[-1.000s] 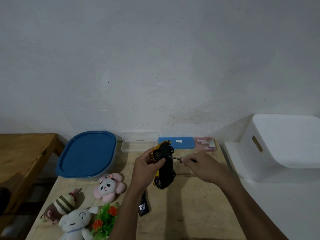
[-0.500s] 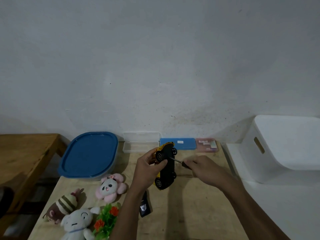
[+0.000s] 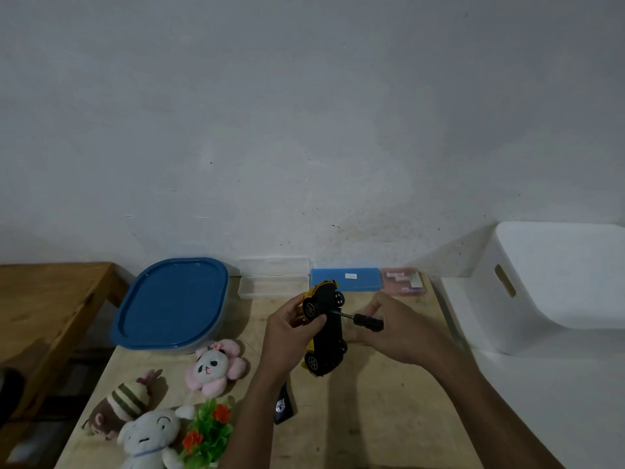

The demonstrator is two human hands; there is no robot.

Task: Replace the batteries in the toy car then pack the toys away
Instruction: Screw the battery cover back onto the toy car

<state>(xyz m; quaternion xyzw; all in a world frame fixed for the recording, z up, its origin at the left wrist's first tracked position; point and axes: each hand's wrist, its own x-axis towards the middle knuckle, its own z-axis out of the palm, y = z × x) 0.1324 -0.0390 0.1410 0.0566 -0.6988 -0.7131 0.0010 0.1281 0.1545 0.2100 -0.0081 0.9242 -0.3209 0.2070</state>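
Observation:
My left hand (image 3: 291, 328) grips a yellow toy car (image 3: 326, 333) held on its side above the table, its black underside facing right. My right hand (image 3: 397, 328) holds a black-handled screwdriver (image 3: 363, 321) whose tip touches the car's underside near the upper wheel. A pink panda plush (image 3: 216, 365), a brown striped plush (image 3: 118, 406), a white plush (image 3: 150, 438) and a green plastic plant with red flowers (image 3: 208, 429) lie at the table's front left.
A blue-lidded container (image 3: 170, 302) sits at the back left. A clear open box (image 3: 274, 280), a blue case (image 3: 351, 279) and a pink case (image 3: 404, 280) line the wall. A white bin (image 3: 554, 286) stands right. A small black item (image 3: 282, 406) lies under my left arm.
My right hand has slid back along the screwdriver, so more of its black handle shows. The car stays in my left hand, almost unmoved.

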